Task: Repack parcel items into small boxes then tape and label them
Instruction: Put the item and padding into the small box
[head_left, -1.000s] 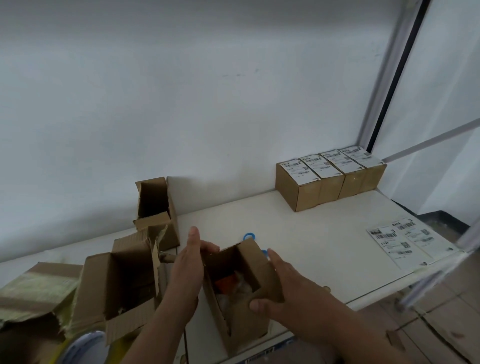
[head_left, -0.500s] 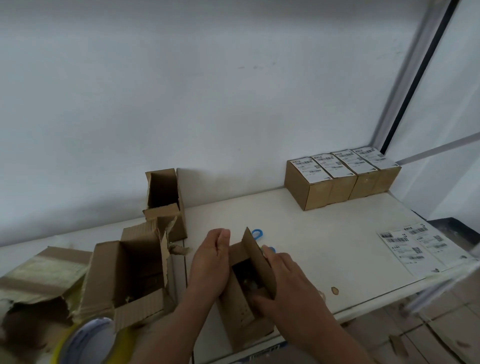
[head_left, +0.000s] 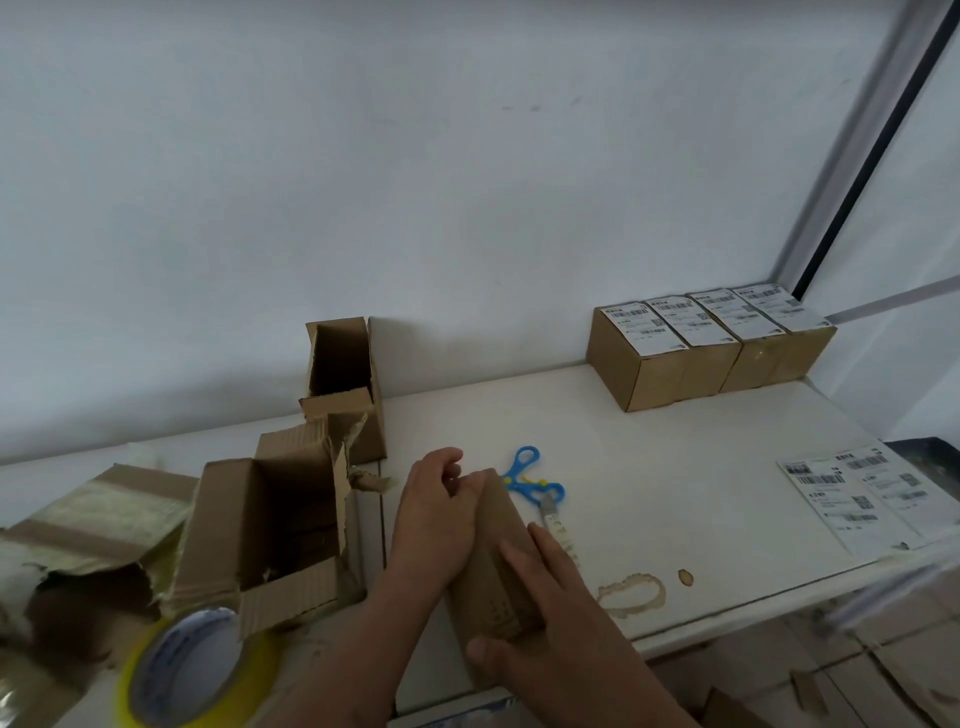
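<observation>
A: Small box sits near the front edge of the white tabletop, flaps folded down on top; both hands are on it.

B: How do the hands lie?

A: Left hand rests against the box's left side, fingers curled at the far top corner; right hand lies over the right side, fingers straight across the closed top, thumb at the near end.

B: What lies close by?

A: Blue scissors just beyond the box, touching or nearly touching its far right corner; I cannot tell which; a brown ring stain on the tabletop to the right.

B: And to the left?

A: An opened parcel carton with torn flaps, mouth upward; behind it a taller open box against the wall; a flattened, taped piece of cardboard at the far left; a roll of yellow tape at the near left corner.

B: The right side?

A: Four labelled boxes in a row, touching one another, at the back right by the wall; a sheet of labels flat near the right edge, well apart from the hands.
</observation>
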